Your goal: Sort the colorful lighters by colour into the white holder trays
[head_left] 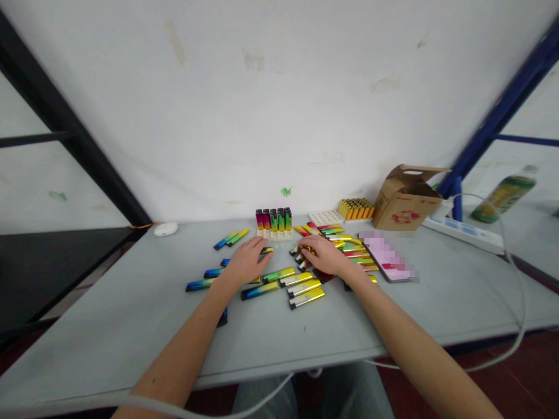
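Colourful cigarette lighters lie scattered on the grey table (144, 302). My left hand (250, 262) rests palm down over some of them, fingers stretched and thumb apart. One yellow lighter (266, 250) shows between its thumb and fingers. To the right, my right hand (323, 254) has its fingers and thumb curled on a lighter (301, 260) among others; its fingers partly hide them. Between and below the hands lie a green lighter (279, 274), a blue-yellow lighter (259, 290) and a yellow lighter (306, 298). Behind them, upright lighters (274, 221) fill part of a white holder (279, 235).
At the back right are a white perforated tray (325, 217), a block of yellow lighters (357, 209) and an open cardboard box (406, 203). A pink phone (386, 256) lies right of the lighters. A power strip (465, 233), bottle (504, 195) and white cable (522, 302) are farther right.
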A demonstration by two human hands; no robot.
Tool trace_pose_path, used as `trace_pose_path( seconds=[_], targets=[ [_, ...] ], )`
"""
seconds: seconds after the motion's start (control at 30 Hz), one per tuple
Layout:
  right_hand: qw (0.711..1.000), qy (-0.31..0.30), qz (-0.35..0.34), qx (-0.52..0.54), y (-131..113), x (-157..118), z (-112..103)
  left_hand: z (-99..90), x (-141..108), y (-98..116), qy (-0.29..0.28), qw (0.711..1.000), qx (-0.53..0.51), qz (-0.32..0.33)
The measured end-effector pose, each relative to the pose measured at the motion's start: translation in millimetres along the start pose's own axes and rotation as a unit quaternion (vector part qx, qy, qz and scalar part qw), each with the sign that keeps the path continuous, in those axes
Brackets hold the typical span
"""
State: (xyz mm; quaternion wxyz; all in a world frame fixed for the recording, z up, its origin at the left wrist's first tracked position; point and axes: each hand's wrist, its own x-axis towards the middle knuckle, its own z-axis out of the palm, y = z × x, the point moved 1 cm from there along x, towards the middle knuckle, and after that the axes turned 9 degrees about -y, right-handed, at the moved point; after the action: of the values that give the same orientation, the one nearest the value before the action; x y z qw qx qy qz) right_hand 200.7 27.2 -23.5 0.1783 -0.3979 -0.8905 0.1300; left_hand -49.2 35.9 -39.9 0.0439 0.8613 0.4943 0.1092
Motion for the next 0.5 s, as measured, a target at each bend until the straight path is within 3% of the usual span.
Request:
trace_pose_path(
  seconds=[0.23,0.5],
  targets=[
    [1.000,-0.008,-0.004,-0.015,-0.6,-1.5,-1.4,-2.1,-5.5,1.0,0.046,0.998,0.029,-0.028],
    [1.000,-0.012,0.006,-0.027,-2.9,-3.2,-3.9,-9.7,-8.2,3.2,0.010,0.999,0.032,-0.029]
  ],
)
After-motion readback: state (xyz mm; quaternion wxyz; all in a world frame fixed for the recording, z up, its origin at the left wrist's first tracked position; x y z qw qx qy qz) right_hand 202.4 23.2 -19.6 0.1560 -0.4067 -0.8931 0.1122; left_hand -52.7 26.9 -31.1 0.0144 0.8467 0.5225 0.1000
